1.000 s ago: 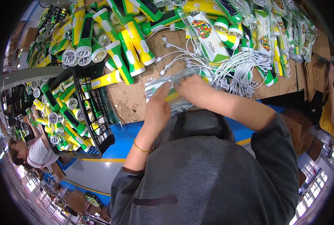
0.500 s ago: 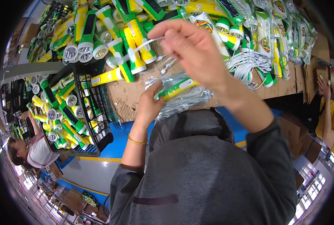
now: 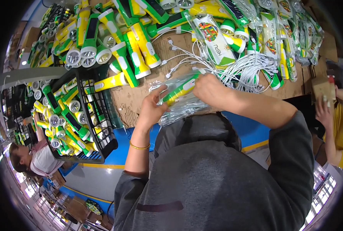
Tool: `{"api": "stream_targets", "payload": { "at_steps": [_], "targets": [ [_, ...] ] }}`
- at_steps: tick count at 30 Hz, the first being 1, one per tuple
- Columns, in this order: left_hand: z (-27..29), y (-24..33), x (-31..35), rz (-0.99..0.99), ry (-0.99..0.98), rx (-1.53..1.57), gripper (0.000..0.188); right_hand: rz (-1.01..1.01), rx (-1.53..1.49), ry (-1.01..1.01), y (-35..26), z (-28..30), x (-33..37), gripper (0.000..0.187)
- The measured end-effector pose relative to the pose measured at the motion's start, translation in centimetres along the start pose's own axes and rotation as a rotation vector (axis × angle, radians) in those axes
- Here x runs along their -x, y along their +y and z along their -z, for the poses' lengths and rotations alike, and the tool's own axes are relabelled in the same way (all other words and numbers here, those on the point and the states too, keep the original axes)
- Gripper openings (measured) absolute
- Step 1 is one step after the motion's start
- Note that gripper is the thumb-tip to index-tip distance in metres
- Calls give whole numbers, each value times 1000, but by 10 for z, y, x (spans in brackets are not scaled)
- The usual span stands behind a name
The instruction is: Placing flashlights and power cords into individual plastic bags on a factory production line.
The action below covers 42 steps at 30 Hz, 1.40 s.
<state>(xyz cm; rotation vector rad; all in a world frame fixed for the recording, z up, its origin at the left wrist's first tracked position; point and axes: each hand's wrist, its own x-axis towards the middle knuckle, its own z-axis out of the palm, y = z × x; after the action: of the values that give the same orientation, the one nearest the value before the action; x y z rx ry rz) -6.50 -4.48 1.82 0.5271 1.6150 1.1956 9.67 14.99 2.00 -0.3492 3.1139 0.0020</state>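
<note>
A green and yellow flashlight lies inside a clear plastic bag on a stack of similar bags at the table's front. My left hand grips the bag around its left end, thumb and fingers on either side. My right hand is closed at the bag's right end, fingers bent downward. A bit of white cable shows beside those fingers; most of what they hold is hidden. Just beyond, a bundle of white charging cables spreads its plugs toward the left.
Loose flashlights heap along the back. A black crate full of them stands left. Bagged flashlights pile up at the back right, and a printed white pack lies nearer. Other people work at far left and right.
My right hand has come down from above the table to the bag's right end, bringing the white cable. My left hand has stayed at the bag's left end.
</note>
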Motion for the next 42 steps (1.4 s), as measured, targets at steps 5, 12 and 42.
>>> {"api": "stream_targets", "payload": {
  "at_steps": [5, 12, 42],
  "targets": [
    [12, -6, -2, -67, 32, -134, 54, -79, -547, 196, 37, 30, -12, 40],
    [33, -12, -8, -105, 42, -161, 53, -419, -954, 154, 50, -28, 29, 26],
    [-21, -63, -15, -698, 83, -1042, 23, -612, -1279, 1290, 105, -3, 61, 20]
  ]
}}
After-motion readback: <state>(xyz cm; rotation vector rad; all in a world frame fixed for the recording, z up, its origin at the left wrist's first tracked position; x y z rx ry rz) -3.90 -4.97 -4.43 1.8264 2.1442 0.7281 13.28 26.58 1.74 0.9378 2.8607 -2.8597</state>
